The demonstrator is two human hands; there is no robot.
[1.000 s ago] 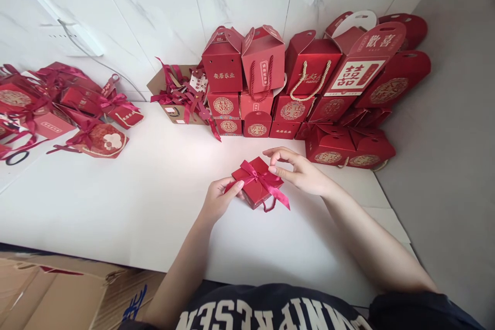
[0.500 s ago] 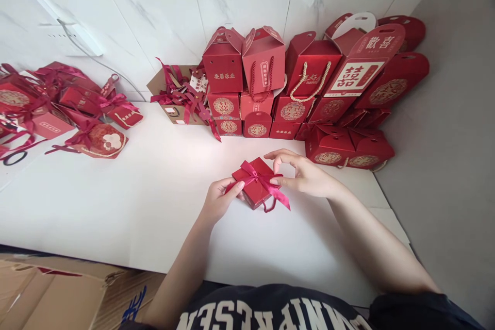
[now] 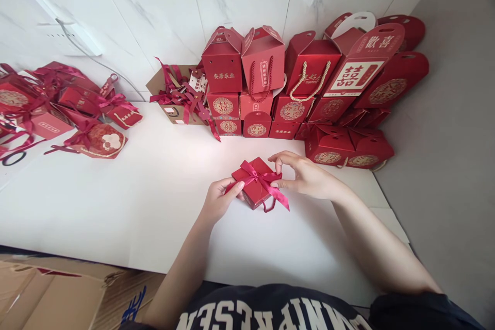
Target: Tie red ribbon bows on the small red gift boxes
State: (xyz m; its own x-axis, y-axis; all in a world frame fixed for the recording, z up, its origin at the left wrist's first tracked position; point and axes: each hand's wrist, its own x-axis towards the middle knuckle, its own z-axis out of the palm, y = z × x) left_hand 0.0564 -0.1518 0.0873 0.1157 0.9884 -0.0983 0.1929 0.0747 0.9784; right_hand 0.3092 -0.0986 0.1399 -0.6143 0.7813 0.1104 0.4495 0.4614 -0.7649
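Observation:
A small red gift box sits on the white table, turned cornerwise to me. Across its lid runs a dark pink satin ribbon tied in a bow, one tail hanging over the front right side. A twisted red cord handle loops out at the box's front. My left hand grips the box's left side, thumb on top by the left bow loop and fingers partly hidden behind it. At the right, my right hand has thumb and curled forefinger at the right bow loop, pinching it.
Red gift boxes stand stacked against the tiled wall, reaching to the right corner. A cardboard box of ribbons and tags adjoins them. Ribboned boxes are piled at the left. An open carton stands below the table's front edge.
My right hand has shifted very slightly to the right, at the bow's right loop. The box and my left hand have stayed nearly still.

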